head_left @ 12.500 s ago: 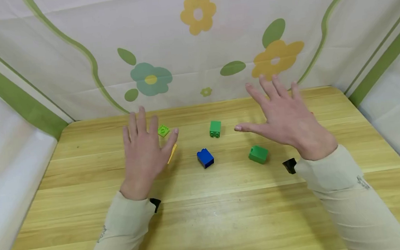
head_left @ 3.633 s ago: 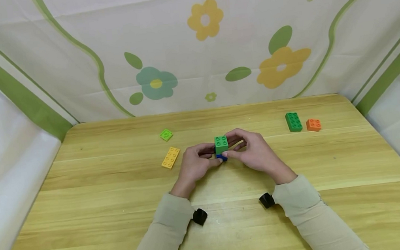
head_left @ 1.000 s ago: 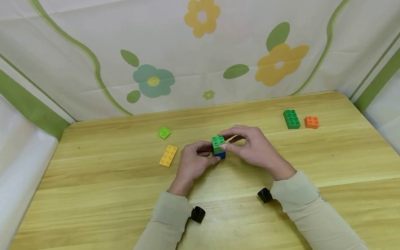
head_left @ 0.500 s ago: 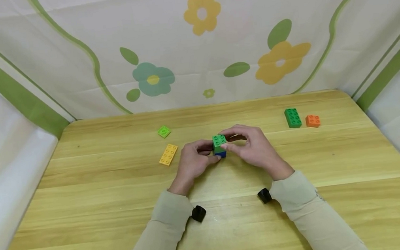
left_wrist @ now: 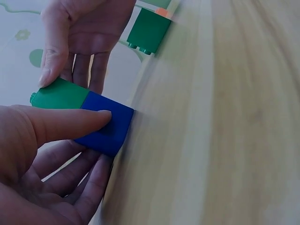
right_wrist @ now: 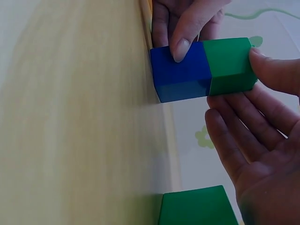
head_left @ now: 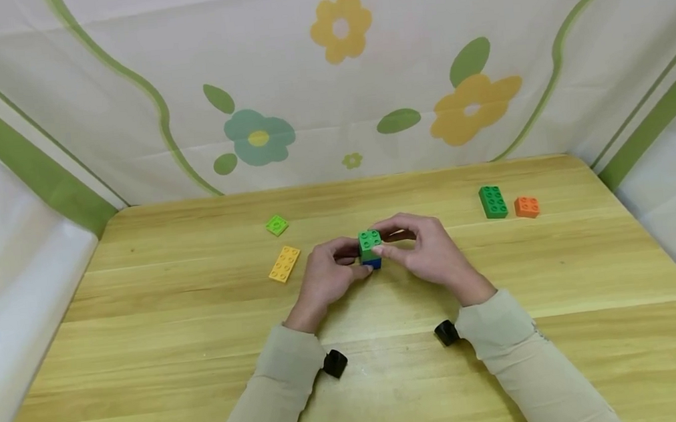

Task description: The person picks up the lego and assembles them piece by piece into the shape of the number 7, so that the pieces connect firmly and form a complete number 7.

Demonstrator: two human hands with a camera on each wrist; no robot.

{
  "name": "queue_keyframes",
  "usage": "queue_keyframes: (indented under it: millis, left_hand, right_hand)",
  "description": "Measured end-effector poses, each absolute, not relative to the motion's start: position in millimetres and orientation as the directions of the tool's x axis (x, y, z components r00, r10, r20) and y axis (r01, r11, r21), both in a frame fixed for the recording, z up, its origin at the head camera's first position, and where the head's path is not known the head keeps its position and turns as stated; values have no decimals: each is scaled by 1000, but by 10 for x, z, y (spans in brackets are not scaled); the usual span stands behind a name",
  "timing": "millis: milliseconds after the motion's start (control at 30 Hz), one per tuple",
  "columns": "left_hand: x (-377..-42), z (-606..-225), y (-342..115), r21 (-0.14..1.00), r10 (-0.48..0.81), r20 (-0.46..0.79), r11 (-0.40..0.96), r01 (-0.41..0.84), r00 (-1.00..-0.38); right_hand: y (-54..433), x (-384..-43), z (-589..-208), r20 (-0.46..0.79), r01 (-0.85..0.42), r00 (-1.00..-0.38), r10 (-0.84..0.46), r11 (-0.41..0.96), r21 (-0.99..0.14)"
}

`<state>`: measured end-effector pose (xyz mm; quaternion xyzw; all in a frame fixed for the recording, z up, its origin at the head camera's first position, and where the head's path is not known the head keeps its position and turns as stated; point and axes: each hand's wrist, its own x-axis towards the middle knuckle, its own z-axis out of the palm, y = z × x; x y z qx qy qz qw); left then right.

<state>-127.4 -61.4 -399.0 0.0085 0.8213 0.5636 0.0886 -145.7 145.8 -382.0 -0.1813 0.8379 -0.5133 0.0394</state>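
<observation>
A blue toy building brick [left_wrist: 105, 124] stands on the wooden table with a green toy building brick [head_left: 369, 247] directly on top. The green one's studs face up in the head view. My left hand [head_left: 327, 273] holds the blue brick, thumb on its near face and fingers around the far side. My right hand [head_left: 432, 251] pinches the green brick between thumb and fingers. In the right wrist view the two bricks meet along a straight seam with no visible gap. Part of the stack's sides is hidden behind my fingers in the head view.
A yellow flat brick [head_left: 285, 264] and a lime square plate [head_left: 277, 225] lie left of my hands. Towards the back right are a green eight-stud brick [head_left: 493, 202] and an orange brick [head_left: 527, 207]. A flowered cloth [head_left: 302, 73] hangs behind the table.
Earliest, both hands hovered spread over separate bricks. By 3.6 seconds ago both hands held green on blue at the centre. Over the last second, the hands and stack have hardly moved.
</observation>
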Motion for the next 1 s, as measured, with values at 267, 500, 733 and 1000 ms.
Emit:
queue_keyframes:
  millis: [267, 500, 733, 1000]
  left_hand:
    - [-1270, -3942, -642, 956, 166, -84, 293, -32, -983]
    - [-1261, -3855, -663, 957, 164, -49, 291, 0, -985]
    - [-1270, -3838, -682, 962, 177, -24, 271, 26, -984]
    - [-1242, -3797, -652, 938, 157, -52, 347, 6, -986]
  right_hand:
    - [1492, -1461, -3838, 102, -239, -938, -332, 406, -882]
    - [1485, -1469, -3809, 131, -261, -937, -325, 396, -880]
    - [1515, -1508, -3746, 105, -268, -929, -355, 453, -850]
    - [1860, -1482, -3560, 9, -199, -955, -297, 618, -761]
